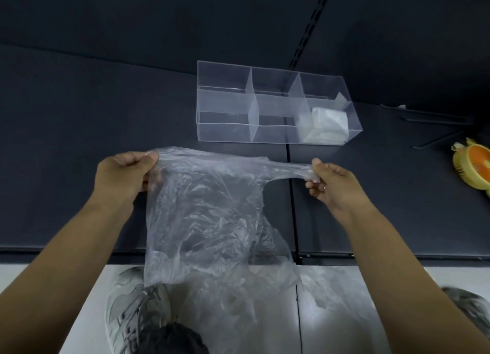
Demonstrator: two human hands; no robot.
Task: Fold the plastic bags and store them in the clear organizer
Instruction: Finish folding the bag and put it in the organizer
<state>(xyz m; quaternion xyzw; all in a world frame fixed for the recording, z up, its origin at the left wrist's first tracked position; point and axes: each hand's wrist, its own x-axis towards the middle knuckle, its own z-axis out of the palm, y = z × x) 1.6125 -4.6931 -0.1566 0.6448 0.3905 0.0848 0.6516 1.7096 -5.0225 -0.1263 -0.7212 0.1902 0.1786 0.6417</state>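
**Holding out a loose bag, one already filed away**

Nearest me, grey shoes [132, 308] stood on a pale floor [281, 337], with what looked like more crumpled plastic [331, 292] lying by the right foot. Above them a clear plastic bag [206, 215] hung unfolded over the counter's edge, stretched between both hands. The left hand [127, 170] had its grip closed round one top corner, and the right hand [334, 186] pinched a handle loop pulled taut. I judged the folding of this one not yet begun.

Beyond, on the dark counter [79, 141], the clear organizer [225, 132] stood apart from the hands. One folded bag [326, 125] sat in its near right compartment, and I saw none in the middle or left ones, so the job looked early.

An orange-slice object [474, 168] lay far right. A dark wall with a slotted rail [310, 24] closed the back.
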